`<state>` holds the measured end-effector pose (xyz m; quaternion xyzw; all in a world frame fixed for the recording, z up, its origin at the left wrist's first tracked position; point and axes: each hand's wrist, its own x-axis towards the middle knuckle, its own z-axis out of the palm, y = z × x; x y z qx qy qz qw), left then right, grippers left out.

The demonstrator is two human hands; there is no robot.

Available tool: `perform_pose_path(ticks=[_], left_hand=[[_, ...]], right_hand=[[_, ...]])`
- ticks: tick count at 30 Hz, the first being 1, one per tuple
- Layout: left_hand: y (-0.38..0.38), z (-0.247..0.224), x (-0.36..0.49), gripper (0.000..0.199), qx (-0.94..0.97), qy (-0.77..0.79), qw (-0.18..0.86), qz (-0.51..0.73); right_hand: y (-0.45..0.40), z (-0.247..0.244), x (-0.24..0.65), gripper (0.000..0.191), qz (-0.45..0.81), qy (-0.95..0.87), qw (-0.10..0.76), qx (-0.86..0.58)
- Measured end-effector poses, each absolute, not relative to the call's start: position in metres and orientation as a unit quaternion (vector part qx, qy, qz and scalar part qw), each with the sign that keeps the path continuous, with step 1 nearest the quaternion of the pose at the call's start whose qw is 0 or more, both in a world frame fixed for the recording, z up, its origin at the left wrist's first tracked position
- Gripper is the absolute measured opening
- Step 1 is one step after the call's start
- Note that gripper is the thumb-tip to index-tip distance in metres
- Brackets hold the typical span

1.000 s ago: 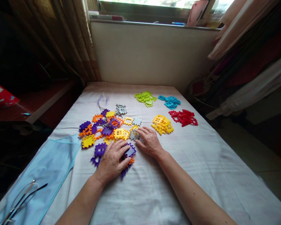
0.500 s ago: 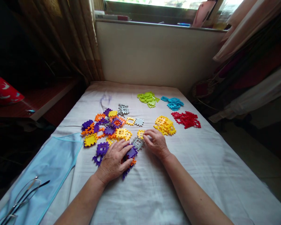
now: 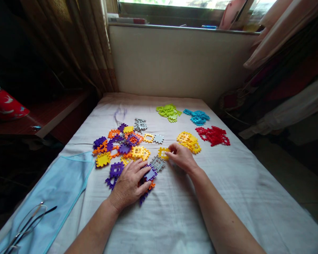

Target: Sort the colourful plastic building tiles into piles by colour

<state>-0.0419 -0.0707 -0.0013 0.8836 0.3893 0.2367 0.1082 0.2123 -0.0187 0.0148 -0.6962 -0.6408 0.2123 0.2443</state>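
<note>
My right hand (image 3: 182, 157) pinches the edge of a yellow interlocking tile (image 3: 163, 152) with window-like holes. A grey tile (image 3: 158, 163) lies just below that one, close to my fingers. My left hand (image 3: 130, 180) rests with its fingers apart on the near side of a mixed heap of interlocking plastic tiles. Under and beside its fingertips is a solid purple tile (image 3: 150, 173); orange and purple pieces stick out below the thumb. Purple window tiles (image 3: 116, 169) lie to its left. Beyond it are more yellow tiles (image 3: 140, 152) and orange pieces.
Sorted piles lie beyond my right hand: yellow (image 3: 188, 141), red (image 3: 213, 135), blue (image 3: 196, 117) and lime green (image 3: 168, 112). A small grey pile (image 3: 140, 124) sits at the back. Left, eyeglasses (image 3: 29, 225) rest on a light blue cloth (image 3: 53, 187).
My right hand has shifted slightly right, drawing the yellow tile with it away from the heap. My left hand stays in nearly the same place.
</note>
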Motion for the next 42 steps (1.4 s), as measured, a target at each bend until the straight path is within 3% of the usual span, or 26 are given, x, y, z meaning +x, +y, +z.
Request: perform_pose_path(ticks=[5,9,18,27,31,36,42], left_hand=[[-0.070,-0.001,-0.042,0.042,0.885,0.389,0.107,0.234],[-0.070,-0.003,-0.043,0.042,0.883,0.392,0.104,0.236],[-0.069,-0.005,-0.043,0.039,0.885,0.391,0.097,0.235],[-0.069,-0.005,-0.043,0.042,0.885,0.380,0.107,0.245],[-0.069,-0.003,-0.044,0.040,0.885,0.370,0.119,0.255],[-0.069,0.001,-0.047,0.039,0.889,0.353,0.140,0.254],[-0.068,0.011,-0.050,0.025,0.884,0.334,0.195,0.265]], right_hand=[[-0.006,0.012,0.258,0.021,0.144,-0.514,0.468,-0.704],[-0.002,0.005,0.294,0.020,0.027,-0.423,0.518,-0.743],[-0.003,-0.019,0.296,0.019,-0.094,-0.516,0.403,-0.750],[-0.010,-0.014,0.279,0.015,-0.117,-0.570,0.405,-0.705],[-0.014,-0.001,0.237,0.016,-0.040,-0.655,0.403,-0.638],[-0.014,0.009,0.174,0.014,0.102,-0.759,0.309,-0.564],[-0.002,0.010,0.137,0.040,0.133,-0.812,0.254,-0.508]])
